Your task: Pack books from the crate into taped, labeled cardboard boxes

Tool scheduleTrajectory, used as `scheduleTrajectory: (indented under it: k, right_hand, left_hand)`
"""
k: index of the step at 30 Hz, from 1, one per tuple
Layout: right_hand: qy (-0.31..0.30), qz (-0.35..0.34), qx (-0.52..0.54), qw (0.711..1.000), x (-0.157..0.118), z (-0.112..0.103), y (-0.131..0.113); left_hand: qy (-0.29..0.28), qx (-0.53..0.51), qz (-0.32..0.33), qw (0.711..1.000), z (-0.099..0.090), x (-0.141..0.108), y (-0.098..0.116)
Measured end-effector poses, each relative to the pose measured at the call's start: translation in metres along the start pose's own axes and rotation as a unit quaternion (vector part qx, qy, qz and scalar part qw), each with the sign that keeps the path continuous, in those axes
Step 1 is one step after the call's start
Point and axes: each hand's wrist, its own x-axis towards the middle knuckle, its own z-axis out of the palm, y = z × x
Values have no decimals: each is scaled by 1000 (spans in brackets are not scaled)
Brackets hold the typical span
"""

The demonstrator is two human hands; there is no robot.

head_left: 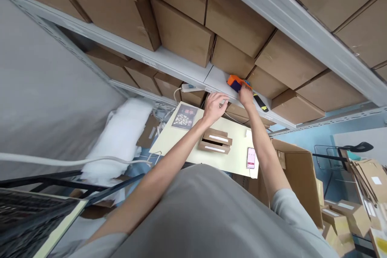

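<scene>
A person in a grey top leans over a pale table (163, 139), arms stretched to the far side, where the right hand (246, 94) meets an orange item (233, 79) at the shelf (218, 75). The handling of that item looks unfinished, since the fingers are at it and it has not come clear of the shelf. Whether it is being lifted or set down, a single view cannot settle.

The right hand's fingers are bent around the item's near right side; their tips are partly hidden, so it cannot be told whether they are clamped on it. The left hand (215, 107) reaches to the shelf's front edge, holding nothing visible, its fingers loosely curved and the thumb apart from them.

On the table, two narrow brown cardboard pieces (214, 141) sit side by side, each bearing a white strip, a dark gap between them; the labelling appears done, while any closing or taping cannot be made out.

The orange item is bright and angular, with a dark purple part on its near face and a touch of blue at its right; it resembles a tape dispenser, though it is too small to be sure. Just right of it lies a black-and-yellow cutter (260, 103), and large brown cartons (232, 57) stand behind.
</scene>
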Motion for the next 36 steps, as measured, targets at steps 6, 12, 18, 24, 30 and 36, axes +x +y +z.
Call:
scheduleTrajectory:
  k: [6,12,18,24,30,36]
  right_hand:
    - [100,-76,333,935,-68,25,-1]
    - [30,-54,651,757,-192,60,-44]
    - [-33,5,682,731,-235,68,-57]
    - [-30,0,637,770,-247,74,-52]
    - [-23,-16,606,795,-263,68,-57]
    - [-62,13,646,760,-271,70,-68]
  left_hand:
    - [35,-63,-59,996,-36,-57,14]
    - [49,-125,-134,982,-65,-114,48]
    - [22,-130,-187,973,-71,-144,58]
    - [-19,-114,-200,973,-73,-148,58]
    - [-39,-155,-254,954,-74,-154,66]
    - [-103,-136,-231,958,-87,-159,60]
